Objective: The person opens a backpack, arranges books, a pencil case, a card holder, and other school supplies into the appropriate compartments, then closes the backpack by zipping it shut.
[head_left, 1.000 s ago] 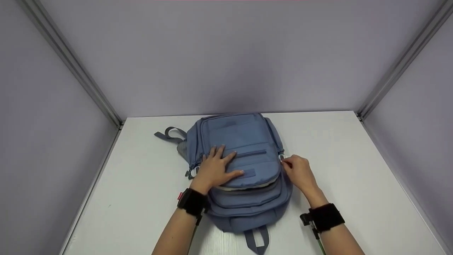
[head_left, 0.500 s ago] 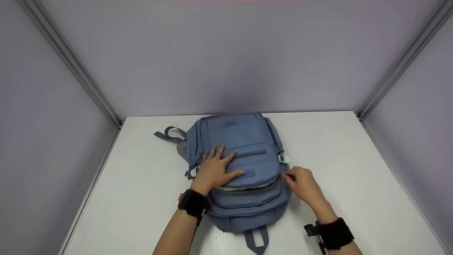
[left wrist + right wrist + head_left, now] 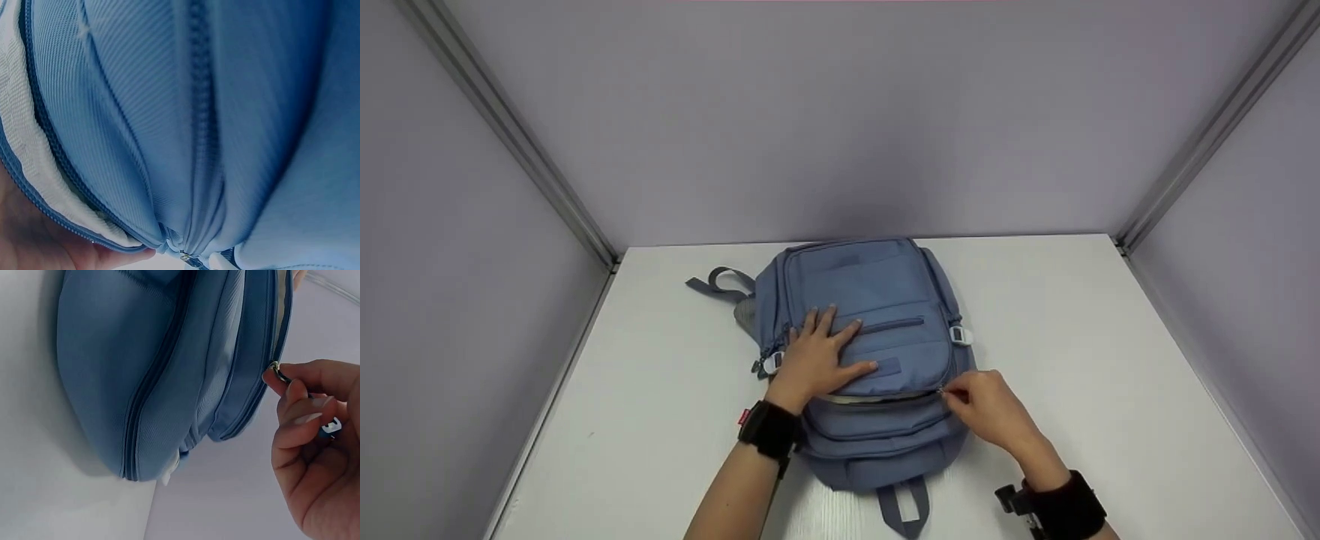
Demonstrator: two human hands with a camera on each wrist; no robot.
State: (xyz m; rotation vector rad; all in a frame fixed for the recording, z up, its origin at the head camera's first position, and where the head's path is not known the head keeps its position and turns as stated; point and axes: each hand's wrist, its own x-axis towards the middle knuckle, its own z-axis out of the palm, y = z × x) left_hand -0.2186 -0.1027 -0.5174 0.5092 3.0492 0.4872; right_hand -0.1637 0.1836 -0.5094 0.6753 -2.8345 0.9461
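A blue backpack (image 3: 870, 281) lies on the white table with its top handle (image 3: 904, 510) toward the front edge. Its front pocket is partly unzipped, and a pale lining (image 3: 34, 152) shows in the gap. My left hand (image 3: 817, 360) rests flat on the front panel with fingers spread. My right hand (image 3: 990, 409) pinches a zipper pull (image 3: 281, 374) between thumb and forefinger at the pocket's right corner. In the right wrist view the zip teeth are closed behind the slider and parted ahead of it.
White side buckles (image 3: 960, 335) sit on both flanks of the backpack. A loose grey strap (image 3: 720, 285) sticks out to the left on the table (image 3: 660, 420). Grey panels (image 3: 840, 112) enclose the table at the back and both sides.
My right hand has moved toward the front and then left round the pocket's corner, drawing the zipper pull along. The open gap has become shorter. My left hand has stayed put.
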